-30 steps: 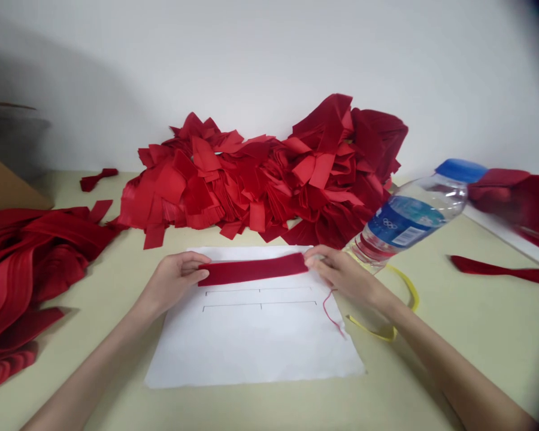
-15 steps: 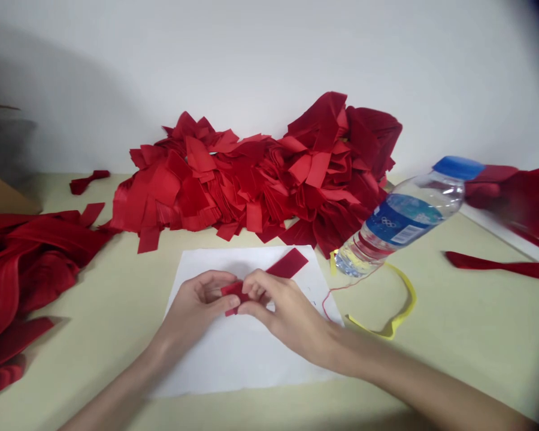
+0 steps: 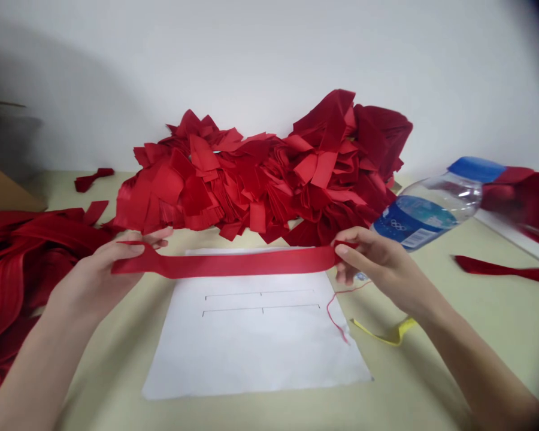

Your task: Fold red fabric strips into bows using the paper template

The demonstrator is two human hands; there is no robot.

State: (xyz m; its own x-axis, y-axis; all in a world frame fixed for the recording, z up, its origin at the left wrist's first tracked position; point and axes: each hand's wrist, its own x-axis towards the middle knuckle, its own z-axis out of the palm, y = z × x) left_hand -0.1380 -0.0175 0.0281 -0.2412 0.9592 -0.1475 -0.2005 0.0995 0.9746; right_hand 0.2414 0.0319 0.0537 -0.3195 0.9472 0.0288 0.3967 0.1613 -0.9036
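A red ribbon strip [image 3: 247,263] is stretched level between my two hands, above the far part of a white paper sheet [image 3: 251,359]. My left hand [image 3: 103,269] pinches the strip's left end under the thumb, with a short tail lying across the fingers. The right end is gripped between thumb and fingers of my right hand [image 3: 368,260], close to the bottle. Two ruled black lines with end and middle ticks show on the paper. A thin red thread [image 3: 335,311] lies over the sheet's right edge.
A large heap of cut red ribbon pieces [image 3: 260,185] lies along the wall. More red ribbon [image 3: 31,257] is piled at the left. A tilted plastic bottle [image 3: 435,209], a yellow strip [image 3: 395,335] and a twisted red piece [image 3: 503,267] are at the right.
My hands were close together over the paper, fingering folded red ribbon. They have moved apart, pulling the strip out straight and uncovering the ruled lines.
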